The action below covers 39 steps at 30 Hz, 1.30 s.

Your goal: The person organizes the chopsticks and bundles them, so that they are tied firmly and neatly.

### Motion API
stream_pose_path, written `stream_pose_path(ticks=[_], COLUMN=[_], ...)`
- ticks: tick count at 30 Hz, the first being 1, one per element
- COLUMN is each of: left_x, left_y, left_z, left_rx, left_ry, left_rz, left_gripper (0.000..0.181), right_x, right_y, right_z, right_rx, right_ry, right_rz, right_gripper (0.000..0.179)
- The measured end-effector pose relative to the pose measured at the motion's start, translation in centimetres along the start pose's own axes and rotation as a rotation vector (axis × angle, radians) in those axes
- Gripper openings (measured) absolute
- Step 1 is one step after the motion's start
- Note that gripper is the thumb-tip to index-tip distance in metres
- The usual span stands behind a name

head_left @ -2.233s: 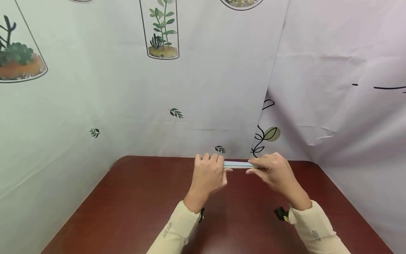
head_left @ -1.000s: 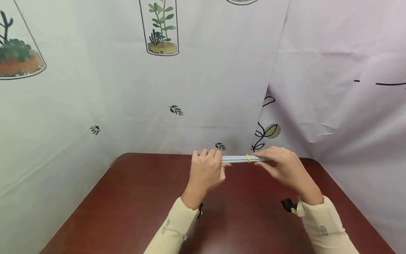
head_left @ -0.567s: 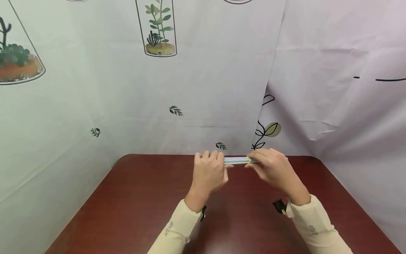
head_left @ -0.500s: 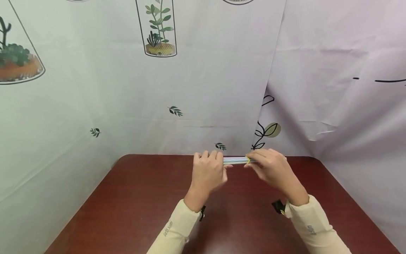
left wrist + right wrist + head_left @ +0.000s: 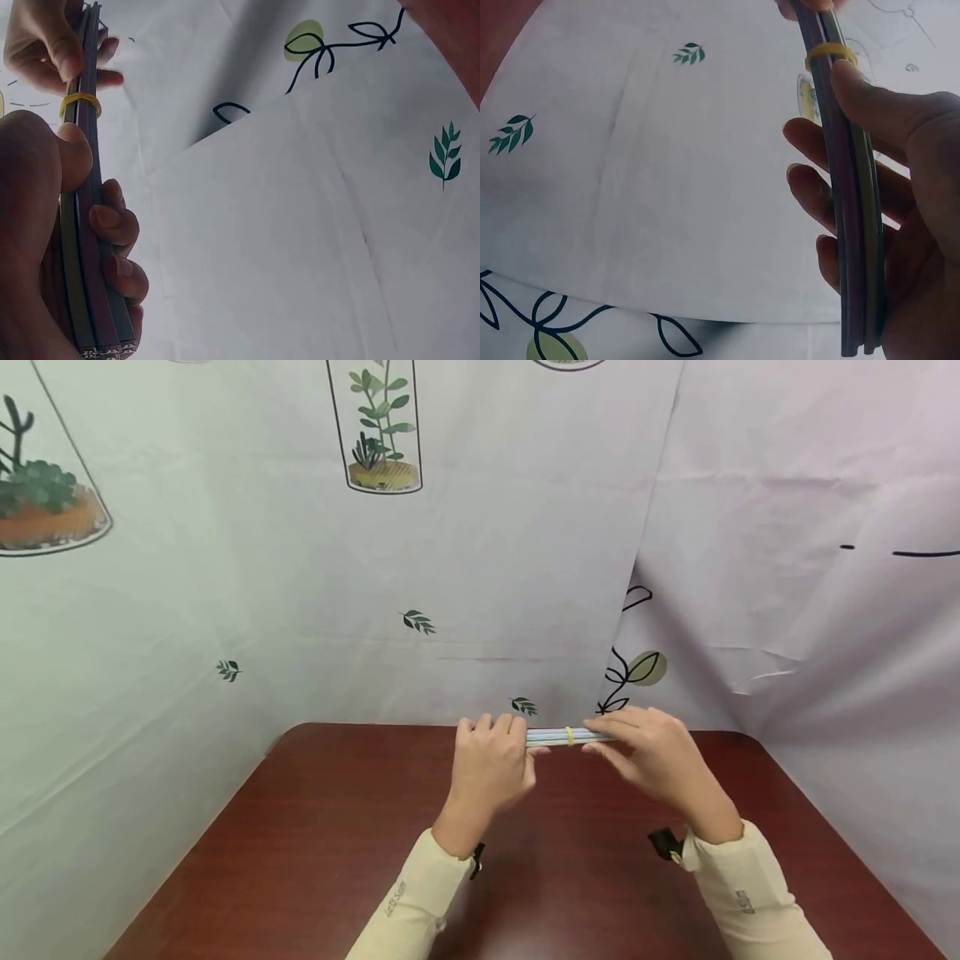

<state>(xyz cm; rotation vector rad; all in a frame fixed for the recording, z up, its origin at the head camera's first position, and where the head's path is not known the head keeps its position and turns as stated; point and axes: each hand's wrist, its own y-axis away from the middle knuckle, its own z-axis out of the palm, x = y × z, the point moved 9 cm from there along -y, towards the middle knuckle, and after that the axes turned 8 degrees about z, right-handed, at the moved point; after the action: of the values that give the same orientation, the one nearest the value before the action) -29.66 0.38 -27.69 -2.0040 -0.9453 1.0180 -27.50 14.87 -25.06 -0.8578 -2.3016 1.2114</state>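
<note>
A slim bundle of pastel-coloured chopsticks (image 5: 551, 737) is held level above the table's far edge. A yellow rubber band (image 5: 570, 736) circles it between the hands. My left hand (image 5: 491, 764) grips the left part, fingers curled round it; the left wrist view shows patterned ends (image 5: 109, 349) below that palm. My right hand (image 5: 660, 760) pinches the right part between thumb and fingers. In the right wrist view the right thumb (image 5: 870, 101) touches the bundle right beside the band (image 5: 831, 52). The right ends are hidden behind the right hand in the head view.
The dark red table (image 5: 337, 827) lies below both forearms. A pale cloth backdrop (image 5: 487, 568) printed with plants hangs behind and at both sides. A dark wrist device (image 5: 665, 843) shows at the right cuff.
The rubber band has slid left along the chopsticks, towards my left hand. My right hand shifted right, then came back left along the bundle. My left hand stays almost in place, gripping.
</note>
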Motion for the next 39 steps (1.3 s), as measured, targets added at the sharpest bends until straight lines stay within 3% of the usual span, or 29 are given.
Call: stream_pose_path(ticks=[6,15,17,21,23,26,29,35,39], left_x=[0.5,1.4,1.4,0.7,0.2,-0.4,-0.5,0.7,1.0], left_y=[0.1,0.7,0.6,0.4,0.2,0.1,0.0,-0.1,-0.3], left_z=[-0.4,-0.1,-0.1,-0.2,-0.3,-0.5,-0.5,-0.6,-0.5], left_rx=[0.02,0.015,0.021,0.02,0.015,0.015,0.017,0.052,0.02], left_ry=[0.005,0.001,0.008,0.017,0.018,0.021,0.015,0.018,0.044], left_rz=[0.018,0.027,0.026,0.015,0.008,0.005,0.009,0.03,0.072], left_gripper=[0.025,0.019,0.023,0.034,0.037,0.037,0.034,0.033,0.034], right_x=[-0.6,-1.6,-1.1,1.1,2.7,4.8,5.9,5.7,5.6], right_y=[0.0,-0.1,-0.2,0.0,0.4,0.9,1.2,1.3,1.3], right_z=[1.0,2.7,2.2,-0.4,-1.5,-1.6,-0.8,-1.0,-1.8], right_rx=[-0.052,-0.083,-0.088,-0.012,0.018,0.014,-0.018,-0.024,-0.036], right_ry=[-0.007,0.006,-0.016,-0.056,-0.099,-0.258,-0.44,-0.626,-0.669], right_rz=[-0.031,-0.063,-0.03,0.078,0.151,0.257,0.336,0.339,0.343], right_gripper=[0.021,0.038,0.042,0.049,0.043,0.032,0.038,0.038,0.038])
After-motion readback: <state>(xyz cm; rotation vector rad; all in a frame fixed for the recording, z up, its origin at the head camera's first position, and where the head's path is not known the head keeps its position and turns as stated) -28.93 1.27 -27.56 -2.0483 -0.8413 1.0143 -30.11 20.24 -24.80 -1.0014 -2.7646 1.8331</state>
